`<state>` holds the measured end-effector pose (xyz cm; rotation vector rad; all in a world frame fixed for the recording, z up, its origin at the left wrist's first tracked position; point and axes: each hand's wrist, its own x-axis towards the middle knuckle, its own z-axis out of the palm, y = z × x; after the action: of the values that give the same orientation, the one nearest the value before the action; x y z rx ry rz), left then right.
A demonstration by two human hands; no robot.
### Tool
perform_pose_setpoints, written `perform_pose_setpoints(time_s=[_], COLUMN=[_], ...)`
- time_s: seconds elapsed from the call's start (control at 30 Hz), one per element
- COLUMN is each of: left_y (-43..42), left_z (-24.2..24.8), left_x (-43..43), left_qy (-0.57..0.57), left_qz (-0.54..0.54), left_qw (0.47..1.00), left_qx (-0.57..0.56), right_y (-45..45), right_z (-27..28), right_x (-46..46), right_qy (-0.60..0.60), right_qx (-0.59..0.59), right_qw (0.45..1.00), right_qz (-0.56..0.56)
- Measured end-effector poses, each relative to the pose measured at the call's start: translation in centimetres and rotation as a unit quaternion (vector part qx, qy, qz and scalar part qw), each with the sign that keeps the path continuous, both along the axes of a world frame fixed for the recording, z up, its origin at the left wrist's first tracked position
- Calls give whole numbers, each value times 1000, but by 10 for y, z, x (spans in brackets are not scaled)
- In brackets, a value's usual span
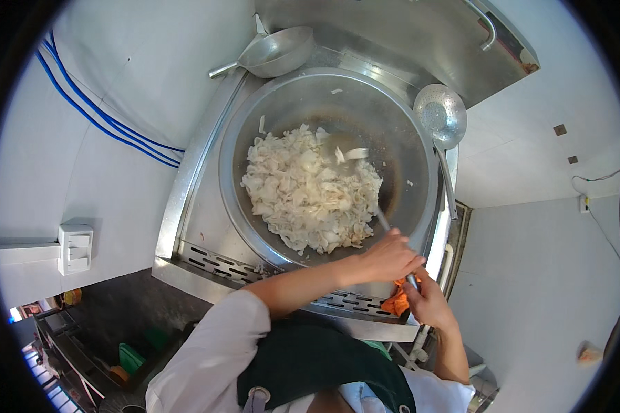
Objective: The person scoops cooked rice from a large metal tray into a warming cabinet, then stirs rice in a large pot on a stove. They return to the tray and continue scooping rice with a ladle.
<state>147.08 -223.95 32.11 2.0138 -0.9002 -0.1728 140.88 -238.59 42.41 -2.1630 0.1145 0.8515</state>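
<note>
A large metal wok holds a heap of pale, sliced food, perhaps cabbage, with some liquid near its upper right. My left hand grips the metal handle of a long utensil that runs down into the heap; its head is hidden in the food. My right hand is closed round the lower end of the same handle, at the wok's near right edge. An orange cloth lies against the handle end, beside my right hand.
A metal pan or scoop rests behind the wok at the left. To the right lies a perforated strainer ladle with a long handle. A slotted drain strip runs along the stove's front. A steel panel stands behind; walls flank both sides.
</note>
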Motion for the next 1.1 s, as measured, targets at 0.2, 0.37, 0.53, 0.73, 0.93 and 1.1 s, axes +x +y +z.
perform_pose_setpoints(time_s=[0.2, 0.37, 0.53, 0.73, 0.93, 1.1], left_y=[-41, 47, 84, 35, 12, 14], left_z=[-31, -56, -23, 16, 64, 79], left_x=[33, 34, -21, -74, -105, -135], left_qy=[-11, 233, 105, -27, -68, -1], left_qz=[-138, -98, -14, -10, -34, -80], left_qw=[990, 965, 985, 994, 977, 967], left_qx=[17, 64, 133, -105, -197, -243], right_y=[3, 46, 68, 21, 2, 4], right_z=[-41, -78, -42, 29, 93, 138], right_x=[-13, 25, -1, -61, -103, -116], right_qy=[-181, 260, 223, 34, -44, -15], right_qx=[-110, 194, 191, -23, -64, -110], right_qw=[977, 936, 956, 999, 997, 994], right_qz=[-2, -136, 3, 5, -14, -6])
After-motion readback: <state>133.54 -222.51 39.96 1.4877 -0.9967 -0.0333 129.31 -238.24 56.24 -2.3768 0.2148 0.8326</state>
